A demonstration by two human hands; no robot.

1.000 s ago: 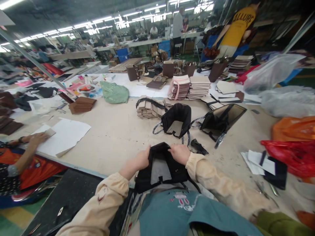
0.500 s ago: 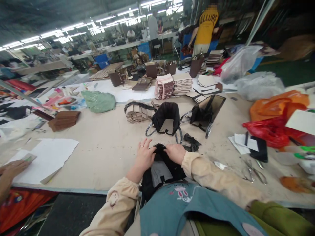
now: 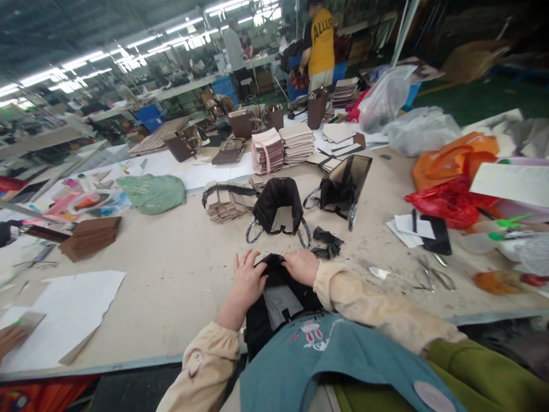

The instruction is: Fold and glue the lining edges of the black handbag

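A black bag (image 3: 257, 323) with a grey inner panel stands at the table's near edge, against my apron. My left hand (image 3: 249, 278) pinches its far rim from the left, thumb inward and some fingers raised. On the right of the same rim, my right hand (image 3: 302, 267) grips the edge with fingers folded. The bag's lower part is hidden by the apron. Just beyond my hands is a second black bag (image 3: 279, 200) with its mouth facing me and wrapped handles at its sides. Another bag (image 3: 345, 189) lies tilted to its right.
Black scraps (image 3: 328, 243) lie right of my hands. Scissors (image 3: 437, 274) are farther right, near a red plastic bag (image 3: 450, 200). Stacked panels (image 3: 268, 151) and a green plastic bag (image 3: 152, 193) are farther back. Another person's hand (image 3: 12, 339) is at far left over white paper (image 3: 72, 312).
The view has turned to the right, so the table's things appear farther left. Both hands keep hold of the black bag's rim, with little change in grip.
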